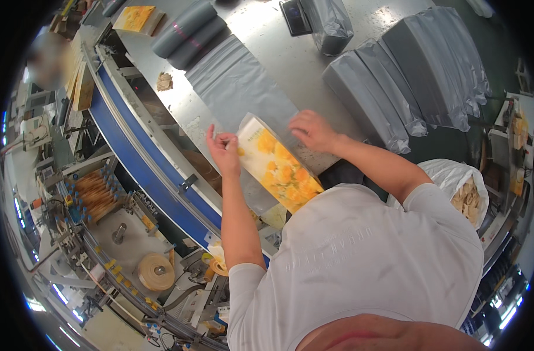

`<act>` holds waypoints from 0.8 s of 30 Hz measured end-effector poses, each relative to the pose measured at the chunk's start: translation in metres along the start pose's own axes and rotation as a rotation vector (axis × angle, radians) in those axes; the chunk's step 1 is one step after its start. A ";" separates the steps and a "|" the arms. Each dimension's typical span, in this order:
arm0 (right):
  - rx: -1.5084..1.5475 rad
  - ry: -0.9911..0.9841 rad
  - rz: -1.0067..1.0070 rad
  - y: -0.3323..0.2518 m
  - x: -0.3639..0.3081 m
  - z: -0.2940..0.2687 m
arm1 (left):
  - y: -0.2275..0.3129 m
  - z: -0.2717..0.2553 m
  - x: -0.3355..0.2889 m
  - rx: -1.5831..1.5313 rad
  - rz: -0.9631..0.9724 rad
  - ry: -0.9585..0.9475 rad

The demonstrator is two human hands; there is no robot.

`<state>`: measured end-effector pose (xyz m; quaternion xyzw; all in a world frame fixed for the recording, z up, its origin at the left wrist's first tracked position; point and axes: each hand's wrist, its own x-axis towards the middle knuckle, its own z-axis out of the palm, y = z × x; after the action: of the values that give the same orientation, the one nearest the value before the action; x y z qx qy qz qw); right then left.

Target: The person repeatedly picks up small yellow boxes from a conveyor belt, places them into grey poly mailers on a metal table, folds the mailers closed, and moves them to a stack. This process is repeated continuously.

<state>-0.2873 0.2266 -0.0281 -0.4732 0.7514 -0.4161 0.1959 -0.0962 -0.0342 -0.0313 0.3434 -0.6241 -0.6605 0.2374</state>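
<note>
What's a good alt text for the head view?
A person's left hand and right hand flank a flowered bundle, with gray plastic beyond it on a metal table. Gray packs sit right; a blue conveyor runs left.

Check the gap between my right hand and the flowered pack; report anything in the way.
Nothing visible stands in the way: the right hand is just right of the flowered pack, apart from it. The grey plastic sheet nearby lies flat and forms no barrier.
</note>
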 end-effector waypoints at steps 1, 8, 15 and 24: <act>-0.074 0.025 -0.054 0.008 0.004 -0.004 | 0.003 -0.002 -0.006 0.144 0.004 -0.056; -0.467 -0.189 -0.239 -0.001 0.017 0.004 | 0.053 0.006 -0.009 0.816 0.046 -0.443; -0.375 -0.212 -0.098 -0.019 0.017 0.001 | 0.060 0.035 -0.034 0.804 0.213 -0.526; -0.386 -0.340 -0.237 -0.071 -0.003 -0.030 | 0.020 0.079 -0.087 0.668 0.206 -0.026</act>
<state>-0.2676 0.2281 0.0464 -0.6493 0.7125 -0.2002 0.1753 -0.1008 0.0808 0.0008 0.3289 -0.8401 -0.3969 0.1691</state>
